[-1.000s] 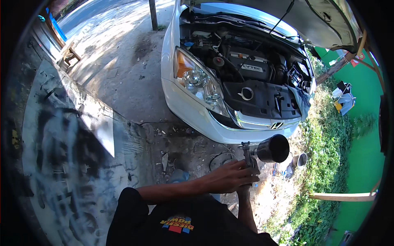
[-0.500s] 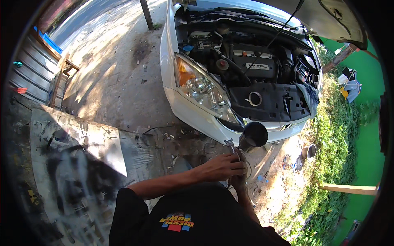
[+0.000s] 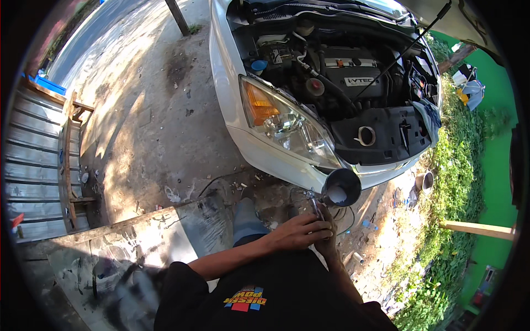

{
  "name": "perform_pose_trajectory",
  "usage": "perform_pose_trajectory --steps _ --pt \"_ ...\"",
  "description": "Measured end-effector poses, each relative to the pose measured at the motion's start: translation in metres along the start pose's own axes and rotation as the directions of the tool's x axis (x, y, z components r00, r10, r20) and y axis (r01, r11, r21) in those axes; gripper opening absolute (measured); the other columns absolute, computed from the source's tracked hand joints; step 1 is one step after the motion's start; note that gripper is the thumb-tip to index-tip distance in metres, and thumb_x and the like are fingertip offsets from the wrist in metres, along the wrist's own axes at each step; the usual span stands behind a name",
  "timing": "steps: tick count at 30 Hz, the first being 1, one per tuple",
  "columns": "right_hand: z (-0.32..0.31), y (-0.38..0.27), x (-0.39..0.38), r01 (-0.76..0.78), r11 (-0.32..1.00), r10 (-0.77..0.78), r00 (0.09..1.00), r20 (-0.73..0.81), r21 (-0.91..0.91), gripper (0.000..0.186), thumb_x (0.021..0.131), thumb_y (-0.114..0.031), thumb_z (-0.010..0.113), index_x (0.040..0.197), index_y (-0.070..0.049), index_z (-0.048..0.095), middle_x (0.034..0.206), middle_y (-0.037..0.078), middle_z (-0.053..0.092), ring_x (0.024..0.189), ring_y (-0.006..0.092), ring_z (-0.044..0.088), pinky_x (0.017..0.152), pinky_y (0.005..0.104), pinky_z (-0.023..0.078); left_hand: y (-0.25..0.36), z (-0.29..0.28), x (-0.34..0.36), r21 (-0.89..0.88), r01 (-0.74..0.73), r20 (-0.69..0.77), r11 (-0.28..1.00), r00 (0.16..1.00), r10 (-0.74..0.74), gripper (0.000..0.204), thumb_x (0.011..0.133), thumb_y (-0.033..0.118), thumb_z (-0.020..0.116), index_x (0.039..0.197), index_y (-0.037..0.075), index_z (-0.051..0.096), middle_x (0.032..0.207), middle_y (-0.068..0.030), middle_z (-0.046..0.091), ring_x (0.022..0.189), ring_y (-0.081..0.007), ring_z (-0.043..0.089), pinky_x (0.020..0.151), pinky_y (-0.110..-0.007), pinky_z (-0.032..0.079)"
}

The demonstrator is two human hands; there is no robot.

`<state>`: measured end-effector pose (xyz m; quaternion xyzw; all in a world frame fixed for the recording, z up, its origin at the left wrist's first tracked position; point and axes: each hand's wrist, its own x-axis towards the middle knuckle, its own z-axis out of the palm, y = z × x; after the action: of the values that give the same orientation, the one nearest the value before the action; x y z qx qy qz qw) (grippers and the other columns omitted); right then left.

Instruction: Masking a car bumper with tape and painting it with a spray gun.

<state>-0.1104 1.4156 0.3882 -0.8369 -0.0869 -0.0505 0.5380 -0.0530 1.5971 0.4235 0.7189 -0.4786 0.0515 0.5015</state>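
Observation:
In front of my body I hold a metal spray gun [image 3: 313, 199] with a dark, open-topped cup [image 3: 351, 179] on it. Some whitish liquid shows inside the cup. My right hand [image 3: 329, 216] is closed round the gun's handle, partly hidden behind my other hand. From the left, my left hand [image 3: 301, 231] reaches across with its fingers curled over the gun's grip. Just beyond the cup is the front corner of a white car, with its clear headlight [image 3: 292, 129] and orange turn signal.
The car's hood is up on a prop rod [image 3: 411, 49] over the engine [image 3: 350, 71]. A tape roll [image 3: 366, 135] lies on the black front cover. At the lower left is a paint-stained board [image 3: 127, 243]. A bucket [image 3: 424, 181] stands near plants along the green wall.
My view has shifted, so the car sits larger and further right. The cup has tilted toward me, and whitish liquid now shows in it. Both hands stay on the spray gun.

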Motion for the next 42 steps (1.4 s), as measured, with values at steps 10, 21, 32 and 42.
perform_pose_trajectory --steps 10,21,32,42 --pt "0.076 0.006 0.047 0.049 0.997 -0.038 0.98 -0.194 0.052 0.057 0.101 -0.008 0.058 0.155 -0.004 0.041 0.108 0.017 0.071 0.108 0.0316 0.072 0.089 0.0413 0.056 -0.138 -0.038 -0.082 -0.174 0.54 -0.552 0.824 0.639 -0.536 0.024 0.092 0.006 0.072 0.113 0.006 0.06 0.108 -0.0112 0.054 0.086 -0.0232 0.058 0.077 -0.036 0.051" --pt "0.09 0.139 0.036 0.029 0.991 0.016 0.945 -0.325 0.132 0.063 0.106 -0.024 0.051 0.158 -0.002 0.023 0.103 0.023 0.065 0.082 0.0288 0.067 0.074 0.0442 0.056 -0.396 0.01 -0.163 -0.084 0.606 -0.832 0.791 0.394 -0.391 0.016 0.101 0.013 0.061 0.108 0.003 0.052 0.096 -0.0063 0.051 0.085 -0.0187 0.046 0.079 -0.034 0.041" --pt "0.102 0.195 0.028 -0.031 0.954 0.221 0.741 -0.634 0.297 0.096 0.091 -0.057 0.075 0.157 -0.011 0.023 0.082 0.015 0.06 0.062 0.0301 0.064 0.057 0.0431 0.055 -0.445 0.047 -0.166 0.02 0.125 -0.963 0.992 0.27 -0.015 0.036 0.095 0.036 0.059 0.107 0.006 0.045 0.111 -0.0101 0.044 0.104 -0.02 0.045 0.096 -0.036 0.038" --pt "0.116 0.212 0.015 0.035 0.936 0.15 0.86 -0.487 0.351 0.084 0.094 -0.047 0.076 0.154 -0.003 0.035 0.078 0.015 0.061 0.055 0.0213 0.059 0.053 0.0354 0.052 -0.454 0.051 -0.175 0.246 0.126 -0.904 0.961 0.389 0.181 0.035 0.097 0.044 0.055 0.099 0.009 0.048 0.105 -0.0097 0.044 0.104 -0.0236 0.047 0.096 -0.043 0.038"
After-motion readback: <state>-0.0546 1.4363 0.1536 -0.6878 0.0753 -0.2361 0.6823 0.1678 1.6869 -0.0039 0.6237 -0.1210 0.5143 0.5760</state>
